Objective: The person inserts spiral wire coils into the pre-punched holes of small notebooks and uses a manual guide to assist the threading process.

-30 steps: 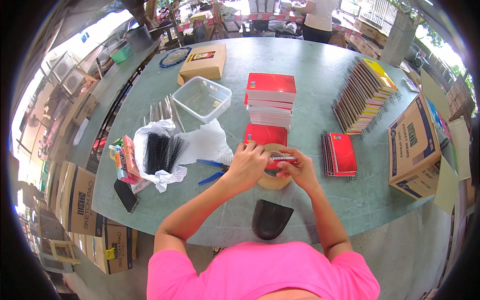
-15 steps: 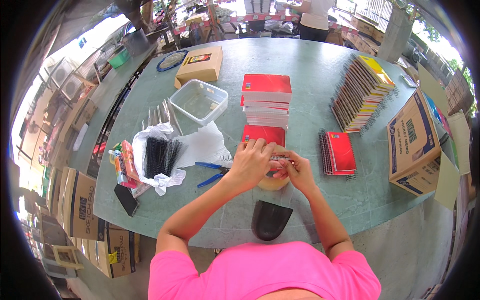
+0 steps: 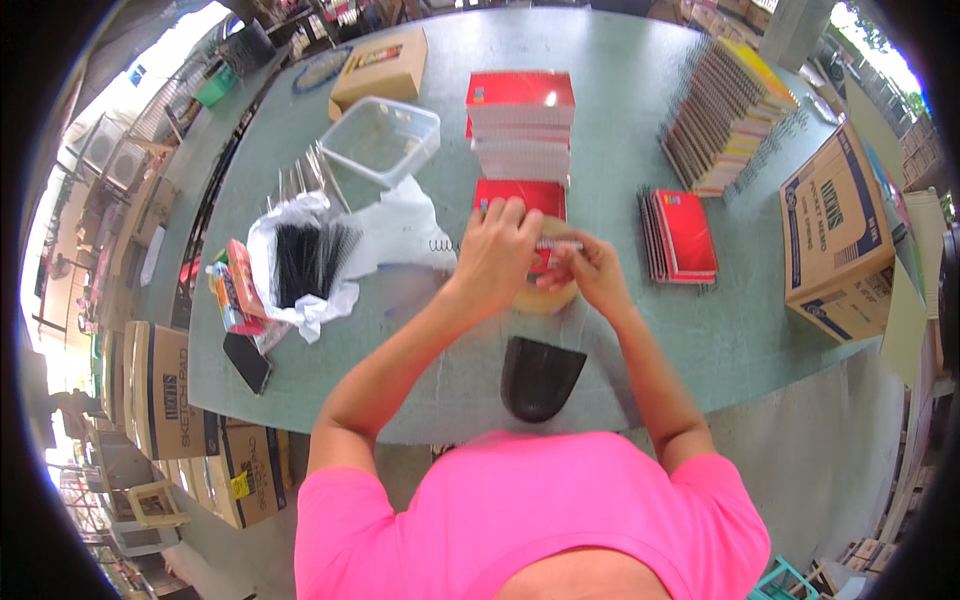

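Change since half a second ago: view tipped lower, so the table (image 3: 620, 130) and its goods sit higher in frame; pliers (image 3: 405, 280) now blurred. Hands remain near the same spot on the table, together over the tape roll (image 3: 547, 299), nearer the wearer than the red notepad stack (image 3: 520, 100).

Left hand, one (image 3: 497, 255): fingers bent, close together, laid over the small notepad; underside of grip hidden, closure cannot be told.

Right hand, one (image 3: 592, 272): thumb and fingers pinching the notepad's right end.

Small notepad, red (image 3: 541, 262): between the hands.

Wire coil, dark (image 3: 443, 245): one end projecting left of the left hand.
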`<state>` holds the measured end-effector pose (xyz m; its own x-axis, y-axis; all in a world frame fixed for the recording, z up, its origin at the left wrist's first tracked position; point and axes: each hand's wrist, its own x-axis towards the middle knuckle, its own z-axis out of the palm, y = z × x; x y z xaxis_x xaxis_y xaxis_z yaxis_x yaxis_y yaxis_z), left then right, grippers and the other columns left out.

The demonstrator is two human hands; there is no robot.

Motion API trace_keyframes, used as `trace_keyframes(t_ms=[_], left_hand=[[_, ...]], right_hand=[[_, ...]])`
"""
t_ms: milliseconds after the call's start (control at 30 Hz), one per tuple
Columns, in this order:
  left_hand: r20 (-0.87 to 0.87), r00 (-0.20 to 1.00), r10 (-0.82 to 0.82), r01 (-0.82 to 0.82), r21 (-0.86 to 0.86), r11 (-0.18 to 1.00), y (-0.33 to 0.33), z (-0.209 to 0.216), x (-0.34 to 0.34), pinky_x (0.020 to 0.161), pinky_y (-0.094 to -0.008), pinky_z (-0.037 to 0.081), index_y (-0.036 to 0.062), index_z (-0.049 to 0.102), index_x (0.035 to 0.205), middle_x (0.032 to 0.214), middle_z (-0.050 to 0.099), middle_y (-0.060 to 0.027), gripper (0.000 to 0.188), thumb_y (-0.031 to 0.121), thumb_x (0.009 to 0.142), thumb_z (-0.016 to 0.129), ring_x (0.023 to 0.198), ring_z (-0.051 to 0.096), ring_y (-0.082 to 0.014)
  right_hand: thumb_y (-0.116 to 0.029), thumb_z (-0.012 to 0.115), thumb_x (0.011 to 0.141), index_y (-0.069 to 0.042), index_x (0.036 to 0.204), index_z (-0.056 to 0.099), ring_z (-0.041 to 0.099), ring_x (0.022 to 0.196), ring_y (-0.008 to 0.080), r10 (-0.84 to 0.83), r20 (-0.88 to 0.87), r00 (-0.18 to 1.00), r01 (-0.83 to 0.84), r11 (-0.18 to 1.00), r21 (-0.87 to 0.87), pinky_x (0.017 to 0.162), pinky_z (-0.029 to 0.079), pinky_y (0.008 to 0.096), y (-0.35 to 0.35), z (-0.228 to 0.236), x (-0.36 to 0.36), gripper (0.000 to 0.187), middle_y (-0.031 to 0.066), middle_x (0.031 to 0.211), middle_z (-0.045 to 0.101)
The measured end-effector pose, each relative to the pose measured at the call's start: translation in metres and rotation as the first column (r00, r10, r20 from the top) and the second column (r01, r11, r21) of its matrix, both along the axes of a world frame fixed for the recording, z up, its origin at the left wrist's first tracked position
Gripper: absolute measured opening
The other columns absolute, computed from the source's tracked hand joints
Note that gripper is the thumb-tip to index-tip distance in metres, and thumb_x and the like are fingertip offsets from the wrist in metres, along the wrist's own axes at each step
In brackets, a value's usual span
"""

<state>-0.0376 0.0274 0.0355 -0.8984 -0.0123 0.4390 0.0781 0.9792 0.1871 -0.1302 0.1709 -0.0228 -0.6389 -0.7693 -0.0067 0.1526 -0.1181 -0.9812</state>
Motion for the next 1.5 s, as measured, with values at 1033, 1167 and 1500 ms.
trace_keyframes(t_ms=[1033,1167,1500], left_hand=[[-0.138,0.943,-0.304,0.331,0.27,0.904,0.018,-0.027,-0.028,0.077,-0.0404,0.046,0.0005,0.06,0.081,0.081,0.06,-0.0155,0.017,0.014,0.071,0.061,0.085,0.057,-0.0329],[-0.059,0.945,-0.321,0.324,0.302,0.897,0.024,-0.014,-0.024,0.079,-0.0411,0.046,-0.0001,0.058,0.084,0.088,0.06,-0.0161,0.014,0.005,0.072,0.055,0.09,0.056,-0.034],[-0.099,0.948,-0.302,0.317,0.358,0.878,0.022,-0.013,-0.016,0.077,-0.0403,0.045,0.0026,0.055,0.082,0.09,0.056,-0.0151,0.018,0.004,0.066,0.063,0.089,0.054,-0.0359]], right_hand=[[-0.002,0.053,0.085,0.004,0.092,0.063,0.058,0.069,0.0038,-0.187,-0.328,0.926,0.219,0.974,0.063,0.06,0.048,0.0213,0.015,-0.019,0.005,0.014,0.0019,0.074,0.064],[-0.004,0.055,0.086,0.003,0.093,0.062,0.053,0.069,0.002,-0.214,-0.439,0.873,0.273,0.959,0.075,0.059,0.044,0.0207,0.018,-0.028,0.005,0.012,-0.0012,0.073,0.061],[-0.008,0.062,0.074,-0.003,0.103,0.063,0.063,0.068,0.0271,-0.166,-0.873,0.459,0.399,0.916,0.036,0.061,0.048,0.032,0.022,-0.01,0.006,0.029,0.0164,0.083,0.064]])
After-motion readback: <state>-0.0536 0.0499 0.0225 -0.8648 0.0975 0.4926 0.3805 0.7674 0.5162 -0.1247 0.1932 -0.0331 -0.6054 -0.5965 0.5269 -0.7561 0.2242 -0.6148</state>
